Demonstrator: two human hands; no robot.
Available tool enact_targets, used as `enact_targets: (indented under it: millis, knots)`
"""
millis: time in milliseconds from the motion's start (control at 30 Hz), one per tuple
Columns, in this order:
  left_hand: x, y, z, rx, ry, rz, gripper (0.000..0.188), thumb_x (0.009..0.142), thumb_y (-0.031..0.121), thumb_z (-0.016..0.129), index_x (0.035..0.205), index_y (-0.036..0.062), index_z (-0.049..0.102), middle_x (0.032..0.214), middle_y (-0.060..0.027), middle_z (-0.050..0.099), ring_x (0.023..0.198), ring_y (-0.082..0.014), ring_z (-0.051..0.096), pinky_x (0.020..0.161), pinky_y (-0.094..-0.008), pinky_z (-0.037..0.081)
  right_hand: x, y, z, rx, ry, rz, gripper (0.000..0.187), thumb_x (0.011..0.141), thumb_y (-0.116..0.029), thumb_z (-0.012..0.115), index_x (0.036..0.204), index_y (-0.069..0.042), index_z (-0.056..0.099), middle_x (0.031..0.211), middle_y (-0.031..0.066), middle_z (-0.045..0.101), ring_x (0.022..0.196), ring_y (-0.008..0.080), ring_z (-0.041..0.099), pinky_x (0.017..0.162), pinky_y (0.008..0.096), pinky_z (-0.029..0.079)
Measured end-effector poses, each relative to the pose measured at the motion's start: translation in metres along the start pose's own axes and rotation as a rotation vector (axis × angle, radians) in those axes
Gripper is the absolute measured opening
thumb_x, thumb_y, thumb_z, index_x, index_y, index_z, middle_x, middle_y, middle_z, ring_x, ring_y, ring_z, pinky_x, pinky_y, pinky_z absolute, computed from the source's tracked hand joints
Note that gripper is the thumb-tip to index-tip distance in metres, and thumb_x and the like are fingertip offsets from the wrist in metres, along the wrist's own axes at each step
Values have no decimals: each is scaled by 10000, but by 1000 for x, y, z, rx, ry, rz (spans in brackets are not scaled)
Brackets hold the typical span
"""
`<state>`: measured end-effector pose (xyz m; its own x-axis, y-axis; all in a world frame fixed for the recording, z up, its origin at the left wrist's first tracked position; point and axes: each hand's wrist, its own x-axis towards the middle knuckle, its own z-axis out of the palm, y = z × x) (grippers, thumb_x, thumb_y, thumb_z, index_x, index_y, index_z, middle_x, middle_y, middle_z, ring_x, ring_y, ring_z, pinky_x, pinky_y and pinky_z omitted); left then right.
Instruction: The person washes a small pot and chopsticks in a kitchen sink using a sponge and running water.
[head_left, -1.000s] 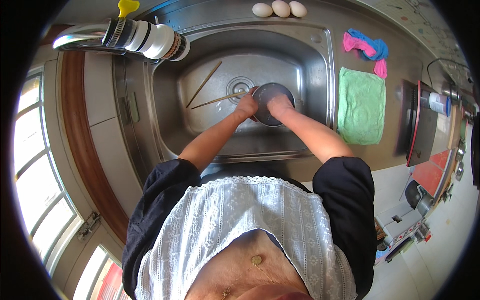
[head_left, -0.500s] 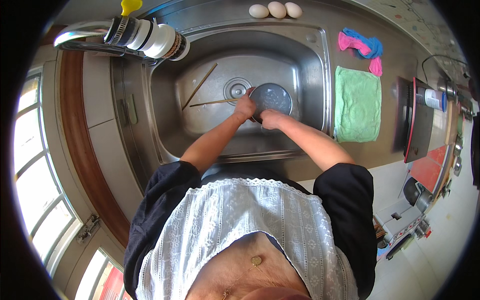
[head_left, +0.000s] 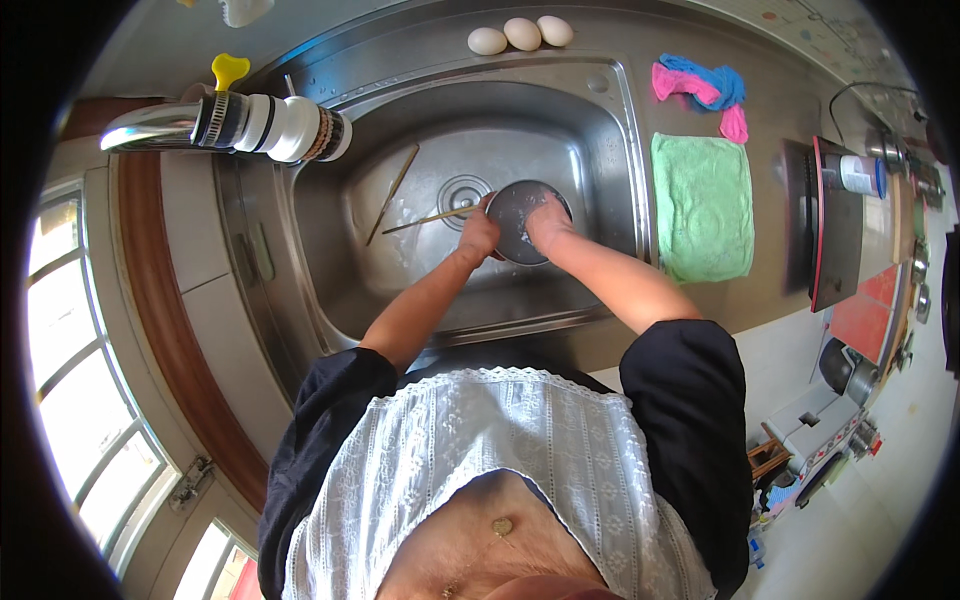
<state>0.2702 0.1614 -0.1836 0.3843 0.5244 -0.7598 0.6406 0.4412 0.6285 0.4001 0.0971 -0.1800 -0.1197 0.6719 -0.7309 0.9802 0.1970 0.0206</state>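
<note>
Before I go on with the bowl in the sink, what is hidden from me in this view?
- Head view: the bowl's inside is partly covered by the right hand.
- Head view: the left hand's fingers wrap the bowl's rim; whether they hold anything else is too small to tell.
- Head view: the tap runs blurred toward the picture's rim.

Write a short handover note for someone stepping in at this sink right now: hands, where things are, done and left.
Left hand: grips the rim of the round metal bowl in the steel sink.
Right hand: inside the bowl, pressing on it.
Two chopsticks lie loose in the basin by the drain.
Done: cannot tell how clean the bowl is.
Left: probably finishing the bowl, then the chopsticks.
</note>
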Motion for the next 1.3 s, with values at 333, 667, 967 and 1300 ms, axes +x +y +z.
enact_targets:
  millis: [333,667,967,1300]
  knots:
    - [-9,3,-6,-238,-169,-155,727,841,587,529,1419,220,283,1241,-153,522,992,-339,606,593,-459,578,27,-24,8,1637,149,111,248,775,-136,538,962,-13,645,902,162,654,827,239,636,691,377,477]
    - [0,-12,-19,-42,-177,-78,774,834,496,603,1448,198,237,1211,-161,535,777,-295,659,507,-361,577,-16,-25,-2,2924,932,11,251,764,-18,550,1014,3,571,942,106,619,875,217,617,741,318,495]
    - [-46,16,-44,-170,12,352,457,855,413,634,1122,44,593,982,-72,616,765,-149,585,740,-311,512,-95,-19,-43,2889,641,-506,473,789,-211,446,1248,-95,447,1274,130,498,1149,290,506,944,470,416]
    - [-115,7,-69,-750,-306,134,223,871,212,642,1056,88,631,1013,-11,647,893,-125,615,811,-284,531,-96,-74,-70,1987,868,-48,530,733,-111,749,1190,-57,485,1147,65,535,1065,149,516,893,285,442]
